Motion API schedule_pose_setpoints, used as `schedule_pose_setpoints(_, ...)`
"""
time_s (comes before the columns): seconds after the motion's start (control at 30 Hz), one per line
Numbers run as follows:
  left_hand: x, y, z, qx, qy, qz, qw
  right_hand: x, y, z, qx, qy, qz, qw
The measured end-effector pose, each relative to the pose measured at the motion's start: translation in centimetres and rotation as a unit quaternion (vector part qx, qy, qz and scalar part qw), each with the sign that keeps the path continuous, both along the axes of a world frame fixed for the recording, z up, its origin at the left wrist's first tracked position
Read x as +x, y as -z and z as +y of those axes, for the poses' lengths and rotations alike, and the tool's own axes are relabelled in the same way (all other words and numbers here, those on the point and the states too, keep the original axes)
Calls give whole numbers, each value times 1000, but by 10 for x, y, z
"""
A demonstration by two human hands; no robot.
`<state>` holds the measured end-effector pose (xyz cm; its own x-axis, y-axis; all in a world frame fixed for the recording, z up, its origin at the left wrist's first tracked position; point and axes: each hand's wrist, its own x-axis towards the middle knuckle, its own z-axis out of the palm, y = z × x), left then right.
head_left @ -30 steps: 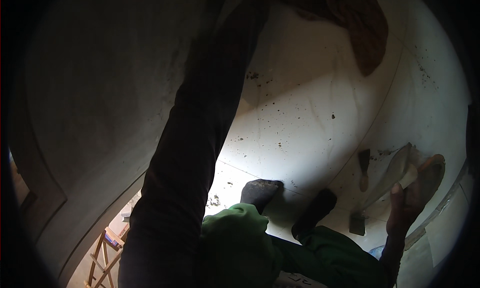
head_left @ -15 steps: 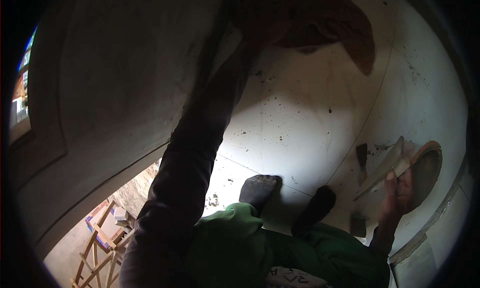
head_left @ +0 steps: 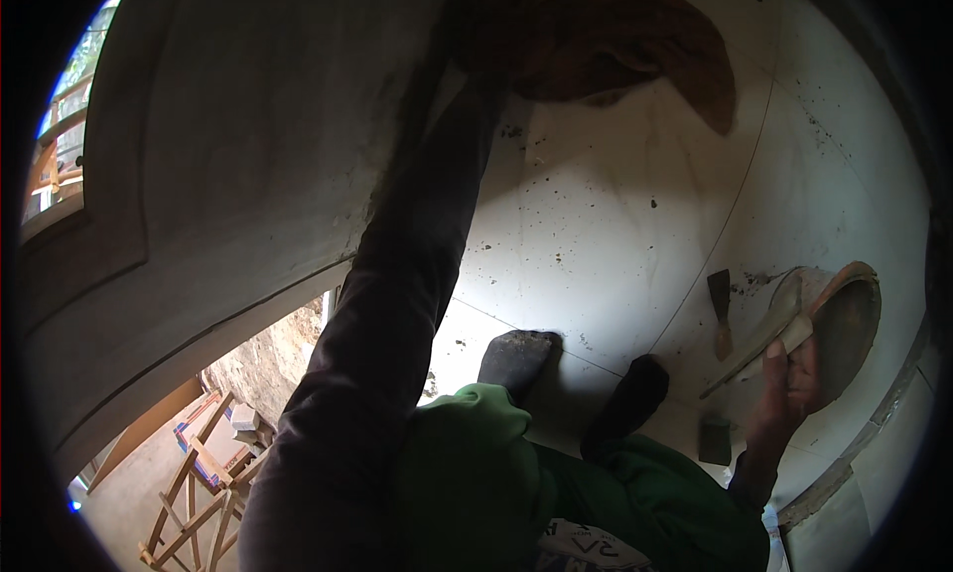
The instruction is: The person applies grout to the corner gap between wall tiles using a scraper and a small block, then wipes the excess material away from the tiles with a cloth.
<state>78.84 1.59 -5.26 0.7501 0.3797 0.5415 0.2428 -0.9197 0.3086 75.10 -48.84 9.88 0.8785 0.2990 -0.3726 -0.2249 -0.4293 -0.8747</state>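
The left arm (head_left: pixel 412 254) is leading into shadow at a brown cloth (head_left: pixel 690 71); that hand's grip I cannot tell. The right hand (head_left: pixel 790 381) is grasping a pale flat piece (head_left: pixel 764 336) beside a bowl-like thing (head_left: pixel 852 329), seemingly only holding; any move is requiring steadiness.

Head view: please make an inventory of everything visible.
Floor: one, white, centre
Crumbs: many, dark, on floor
Bowl: one, brownish, right
Flat tool: one, pale, beside bowl
Scraper: one, dark and brown, floor
Block: one, dark, below scraper
Cloth: one, brown, top
Wall: one, grey, left
Wooden stand: one, brown, lower left
Opening: one, bright, upper left
Feet: two, dark, lower centre
Clothing: uncounted, green, bottom
Left arm: one, dark, left; hand shadowed
Right hand: one, bare, holding flat tool
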Motion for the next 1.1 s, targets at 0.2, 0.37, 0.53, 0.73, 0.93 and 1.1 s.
schedule_pose_setpoints(0.2, -46, 18, -15, 5, -38, 20, 999, -1, -3, 7, 20, -61, -9, 998)
schedule_pose_setpoints(0.37, -79, 34, -29, 0, -70, 32, 997, -3, -10, 0, 24, -81, -8, 996)
schedule_pose_setpoints(0.53, -124, 52, -43, -2, -108, 55, 993, -8, -11, 1, 44, -36, -41, 998)
schedule_pose_setpoints(0.73, -170, 78, -63, 10, -159, 84, 984, -7, -19, -2, 46, -34, -33, 998)
schedule_pose_setpoints(0.93, -221, 79, -91, -57, -210, 169, 961, -9, -16, 1, 54, -33, -44, 997)
schedule_pose_setpoints(1.1, -286, 94, -108, -36, -137, 373, 917, -10, -15, 1, 72, -30, -36, 996)
